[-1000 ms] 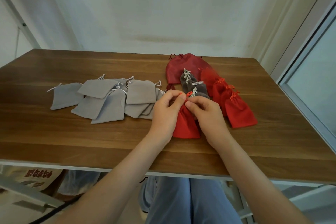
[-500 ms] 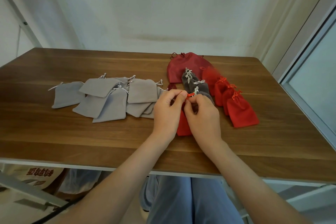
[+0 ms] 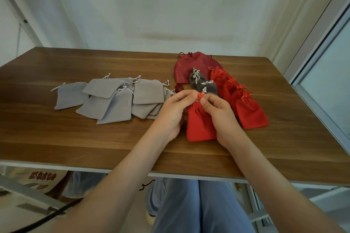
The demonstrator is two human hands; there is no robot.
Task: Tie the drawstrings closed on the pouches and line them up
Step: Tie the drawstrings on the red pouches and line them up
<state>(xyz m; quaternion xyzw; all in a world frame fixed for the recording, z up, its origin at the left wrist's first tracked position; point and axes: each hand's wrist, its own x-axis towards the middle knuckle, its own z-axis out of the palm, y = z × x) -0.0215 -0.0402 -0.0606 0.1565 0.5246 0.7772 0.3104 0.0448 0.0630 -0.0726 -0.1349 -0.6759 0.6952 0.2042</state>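
A small red pouch (image 3: 198, 125) lies on the wooden table (image 3: 94, 138) between my hands. My left hand (image 3: 176, 111) and my right hand (image 3: 220, 113) both pinch its orange-red drawstring (image 3: 200, 96) at the gathered neck. Right of it, several tied red pouches (image 3: 250, 113) overlap in a diagonal row. Behind my hands lie dark grey pouches (image 3: 203, 85) with white knotted cords, resting against a large dark red pouch (image 3: 191, 66). To the left, several light grey pouches (image 3: 117, 98) lie flat in a loose pile, cords loose.
The table's near edge (image 3: 170, 173) runs across the lower view, with my legs in blue trousers (image 3: 198, 208) under it. A white wall stands behind the table and a window frame (image 3: 318, 73) at the right. Bare wood shows at the near left.
My hands have drawn apart slightly at the neck of the red pouch, and more of its body shows between them. The other pouches lie as before.
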